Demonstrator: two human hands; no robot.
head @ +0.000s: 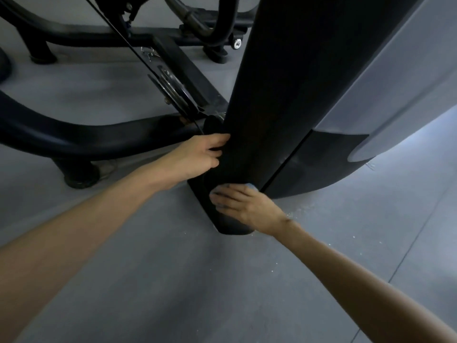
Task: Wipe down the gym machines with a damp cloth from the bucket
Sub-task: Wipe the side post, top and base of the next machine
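Note:
A black gym machine column with a grey side shroud rises from the floor at centre right. My left hand grips the column's left edge near its base, fingers wrapped behind it. My right hand presses a blue cloth flat against the column's black foot; only a small edge of the cloth shows past my fingers. No bucket is in view.
Curved black frame tubes with rubber feet run along the left. A cable and pulley slant down toward the column base. Grey floor spreads below, with pale specks to the right of my right wrist.

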